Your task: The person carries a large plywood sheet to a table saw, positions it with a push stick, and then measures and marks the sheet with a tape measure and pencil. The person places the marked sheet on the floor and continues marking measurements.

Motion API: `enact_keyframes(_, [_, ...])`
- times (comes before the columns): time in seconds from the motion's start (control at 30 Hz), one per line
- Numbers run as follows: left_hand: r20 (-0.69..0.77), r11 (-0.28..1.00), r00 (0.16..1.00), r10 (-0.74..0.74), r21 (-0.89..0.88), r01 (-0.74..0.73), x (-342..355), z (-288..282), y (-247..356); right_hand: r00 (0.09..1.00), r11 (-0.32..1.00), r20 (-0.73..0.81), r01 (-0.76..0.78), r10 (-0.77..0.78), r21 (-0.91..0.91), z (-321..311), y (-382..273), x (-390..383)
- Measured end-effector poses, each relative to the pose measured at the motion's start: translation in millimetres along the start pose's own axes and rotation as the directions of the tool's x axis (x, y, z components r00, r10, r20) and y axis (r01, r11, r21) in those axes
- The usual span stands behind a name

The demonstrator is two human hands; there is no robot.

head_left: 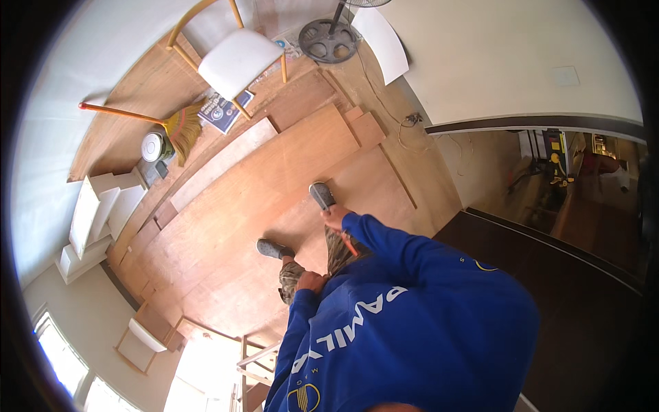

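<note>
A wooden floor (254,172) spreads beneath camouflage trousers (340,254). Near them, the left hand's (312,282) grip is unreadable; the right hand's (334,218) grip clasps an orange tool (350,244). Carrying seems the step; moving on calls for secure hold.

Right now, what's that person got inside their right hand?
A thin orange-red stick pokes out below the right hand. The curled hand covers the rest, so I can't tell what kind of thing it is.
</note>
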State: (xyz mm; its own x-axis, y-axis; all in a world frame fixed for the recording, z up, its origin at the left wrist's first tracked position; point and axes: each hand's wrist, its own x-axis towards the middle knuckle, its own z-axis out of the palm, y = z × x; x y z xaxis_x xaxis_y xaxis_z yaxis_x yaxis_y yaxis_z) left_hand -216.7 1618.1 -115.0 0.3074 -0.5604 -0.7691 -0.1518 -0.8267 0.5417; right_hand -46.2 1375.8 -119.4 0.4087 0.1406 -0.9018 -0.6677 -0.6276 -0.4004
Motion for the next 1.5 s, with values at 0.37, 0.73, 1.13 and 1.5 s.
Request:
enact_keyframes(0.37, [0.027, 0.786, 0.948, 0.319, -0.566, -0.248, -31.9, -80.3, 25.2, 0.911, 0.898, -0.405, -0.238, 0.076, -0.369, -132.8, 81.5, 34.7])
enact_keyframes(0.73, [-0.281, -0.553, 0.929, -0.241, -0.747, -0.369, 248.3, -60.4, -165.8, 0.868, 0.718, -0.472, -0.426, 0.153, -0.551, -122.1, 251.3, 323.3])
enact_keyframes(1.13, [-0.716, -0.621, 0.678, -0.167, -0.457, -0.636, 428.3, -73.9, -286.4, 0.657, 0.819, -0.709, -0.243, -0.255, -0.519, -75.1, 372.7, 467.4])
enact_keyframes(1.5, [-0.632, -0.607, 0.736, -0.243, -0.492, -0.624, 470.3, -57.8, -194.9, 0.822, 0.688, 0.151, 0.343, -0.55, 0.639, -49.1, 186.4, 430.2])
